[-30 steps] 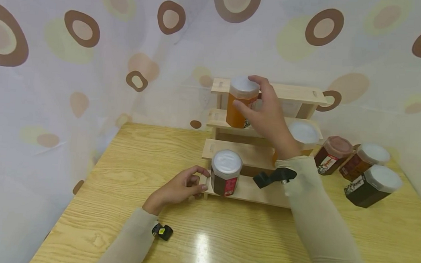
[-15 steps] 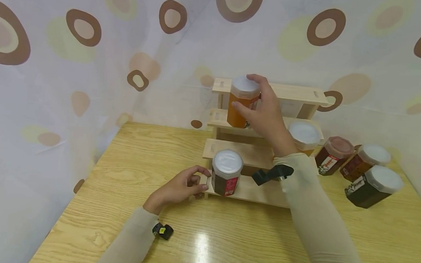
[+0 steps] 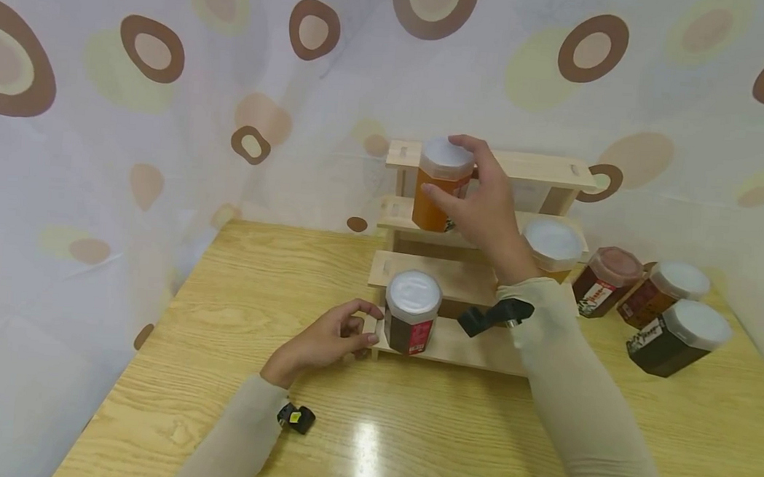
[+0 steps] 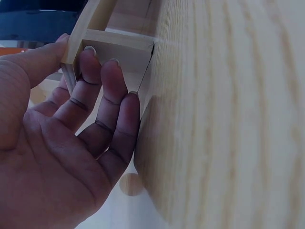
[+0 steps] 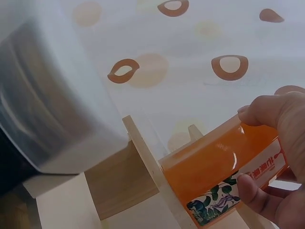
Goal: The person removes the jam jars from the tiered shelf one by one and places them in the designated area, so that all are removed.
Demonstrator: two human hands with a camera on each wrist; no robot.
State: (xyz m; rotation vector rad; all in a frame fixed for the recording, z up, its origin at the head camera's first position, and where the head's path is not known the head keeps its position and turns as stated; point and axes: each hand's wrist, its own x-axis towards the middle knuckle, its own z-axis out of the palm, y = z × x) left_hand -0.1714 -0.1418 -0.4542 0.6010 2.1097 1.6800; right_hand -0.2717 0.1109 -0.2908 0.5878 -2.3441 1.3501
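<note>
In the head view, my right hand (image 3: 489, 208) grips an octagonal jar of orange contents (image 3: 430, 205) with a whitish lid. The jar stands upright at the left of the second shelf from the top of a stepped wooden rack (image 3: 487, 351). Its flowered label (image 5: 217, 200) shows in the right wrist view. My left hand (image 3: 323, 341) pinches the left end of the rack's lowest shelf; the left wrist view has the thumb (image 4: 45, 59) above the board and curled fingers beneath. Beside it, a dark jar (image 3: 409, 328) with a red label sits on that lowest shelf.
Another orange jar (image 3: 552, 245) sits on the rack's right side, partly behind my right arm. Right of the rack are a reddish-lidded jar (image 3: 605, 281), a brown jar (image 3: 664, 292) and a tilted-looking dark jar (image 3: 678, 337) on the wooden table (image 3: 261, 275). A patterned sheet (image 3: 337, 119) hangs behind.
</note>
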